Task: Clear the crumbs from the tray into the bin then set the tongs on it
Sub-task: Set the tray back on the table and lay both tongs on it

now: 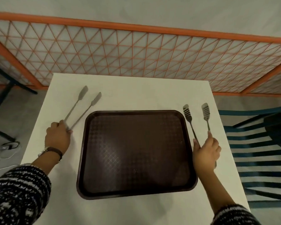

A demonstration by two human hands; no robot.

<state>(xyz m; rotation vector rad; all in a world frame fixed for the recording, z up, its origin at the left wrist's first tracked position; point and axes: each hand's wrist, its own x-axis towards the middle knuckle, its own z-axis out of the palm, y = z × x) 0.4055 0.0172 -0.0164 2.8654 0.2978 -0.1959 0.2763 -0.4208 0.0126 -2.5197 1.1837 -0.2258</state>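
An orange lattice fence (136, 51) runs across the far side of the room, behind a white square surface (136, 95). A dark brown tray (135, 194) with a textured, cross-hatched bottom lies flat in the middle of the surface, its long sides running near to far; a few pale specks dot its right half.

The left hand (58, 137) grips the hinge end of a pair of metal tongs (81, 109) to the left of the tray, fingers curled round the handle. These left tongs point to the far right, their two flat blades spread apart above the surface just off the tray's far left corner. A brown-strapped wristwatch (51, 151) sits on that wrist, above a black-and-white knitted sleeve (18, 192).

The right hand (205, 151) holds a second pair of tongs, the slotted tongs (196, 116), to the right of the tray, with fingers wrapped round the arms. Their two slotted heads stand apart, pointing to the far side.

A dark blue slatted chair (258, 151) stands to the right of the surface, and white cables (2, 151) lie on the floor at left.
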